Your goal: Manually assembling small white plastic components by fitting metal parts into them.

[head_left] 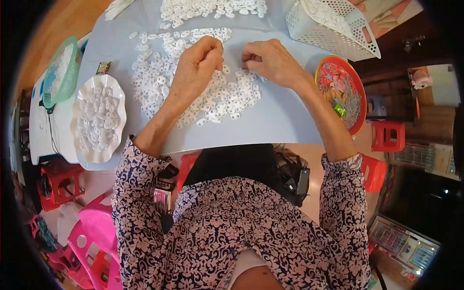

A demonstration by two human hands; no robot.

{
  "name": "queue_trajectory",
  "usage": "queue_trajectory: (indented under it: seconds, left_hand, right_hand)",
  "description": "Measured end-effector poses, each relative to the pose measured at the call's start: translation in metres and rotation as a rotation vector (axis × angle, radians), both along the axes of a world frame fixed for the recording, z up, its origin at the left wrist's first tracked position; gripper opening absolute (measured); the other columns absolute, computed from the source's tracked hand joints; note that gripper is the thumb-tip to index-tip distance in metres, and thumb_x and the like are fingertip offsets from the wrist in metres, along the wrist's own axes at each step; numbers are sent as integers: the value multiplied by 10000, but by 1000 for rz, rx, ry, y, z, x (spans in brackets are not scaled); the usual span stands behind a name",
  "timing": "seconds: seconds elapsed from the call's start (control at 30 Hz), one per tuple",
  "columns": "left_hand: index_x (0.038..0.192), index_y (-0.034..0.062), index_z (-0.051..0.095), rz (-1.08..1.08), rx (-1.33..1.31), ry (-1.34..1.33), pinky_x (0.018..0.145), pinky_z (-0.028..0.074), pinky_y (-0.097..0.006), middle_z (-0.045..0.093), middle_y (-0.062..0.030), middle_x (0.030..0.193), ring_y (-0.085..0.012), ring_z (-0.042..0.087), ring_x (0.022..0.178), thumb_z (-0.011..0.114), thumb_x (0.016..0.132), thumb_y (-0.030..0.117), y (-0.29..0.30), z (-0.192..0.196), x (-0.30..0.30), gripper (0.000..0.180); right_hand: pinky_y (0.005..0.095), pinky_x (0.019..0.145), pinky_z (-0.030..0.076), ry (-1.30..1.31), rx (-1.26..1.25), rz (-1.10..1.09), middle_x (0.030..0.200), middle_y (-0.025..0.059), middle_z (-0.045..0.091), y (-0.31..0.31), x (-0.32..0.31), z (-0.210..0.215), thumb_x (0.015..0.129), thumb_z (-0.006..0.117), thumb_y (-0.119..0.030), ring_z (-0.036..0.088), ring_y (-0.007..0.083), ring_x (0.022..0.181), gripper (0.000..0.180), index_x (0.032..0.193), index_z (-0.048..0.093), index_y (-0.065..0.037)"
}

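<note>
Many small white plastic pieces [154, 82], oblong with dark spots like holes, lie spread over the grey-blue table [285, 121]. Above the middle of this spread is my left hand [200, 60], its fingers curled closed; whatever is in them is hidden. To its right my right hand [270, 60] hovers low at the edge of the pieces, thumb and fingers drawn together in a pinch. I cannot make out what it holds. A gap separates the two hands. A scalloped white dish [122, 104] at the left is filled with similar white pieces.
Right of my right arm stands a red bowl [360, 82] of metal and coloured bits. A white perforated basket [314, 36] stands beyond it. At the left are a green basket [72, 79] and a small wrapped packet [103, 67]. More white pieces [212, 7] lie at the far side.
</note>
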State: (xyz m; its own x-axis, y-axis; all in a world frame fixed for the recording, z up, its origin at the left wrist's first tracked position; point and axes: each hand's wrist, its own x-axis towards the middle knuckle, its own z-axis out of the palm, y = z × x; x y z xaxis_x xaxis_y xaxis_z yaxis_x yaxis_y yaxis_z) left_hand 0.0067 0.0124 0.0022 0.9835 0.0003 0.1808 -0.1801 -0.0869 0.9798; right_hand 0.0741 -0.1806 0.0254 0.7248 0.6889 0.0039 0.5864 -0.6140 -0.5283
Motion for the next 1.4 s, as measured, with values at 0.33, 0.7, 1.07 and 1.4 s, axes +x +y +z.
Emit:
queue_trajectory:
  seconds: [0.33, 0.7, 1.07, 1.4]
  left_hand:
    - [879, 10, 606, -75, 47, 67, 574, 386, -224, 575, -16, 673, -63, 487, 630, 499, 908, 158, -3, 2, -2, 185]
    - [860, 1, 610, -79, -137, 65, 619, 425, -221, 574, -14, 668, -73, 529, 647, 521, 903, 128, -3, 6, -2, 160]
    - [858, -3, 613, -89, -123, 73, 643, 437, -224, 593, -23, 674, -77, 543, 661, 514, 900, 119, -4, 5, -3, 163]
    - [842, -9, 609, -80, -126, 33, 653, 455, -236, 566, -17, 672, -85, 536, 650, 527, 868, 120, -1, 2, -2, 155]
  right_hand:
    - [198, 693, 461, 352, 683, -64, 862, 3, 619, 6, -12, 1, 893, 586, -36, 565, 60, 769, 104, 976, 599, 26]
    - [199, 563, 418, 275, 699, -123, 722, -14, 608, 21, -17, 1, 848, 623, -47, 507, 38, 641, 85, 892, 659, 15]
    - [208, 504, 379, 218, 706, -233, 637, -19, 581, 27, -24, -2, 864, 618, -120, 467, 37, 577, 142, 851, 671, 11]
    - [317, 571, 465, -6, 202, -151, 657, 121, 627, -27, -26, 18, 798, 624, -123, 570, 202, 546, 139, 861, 661, -5]
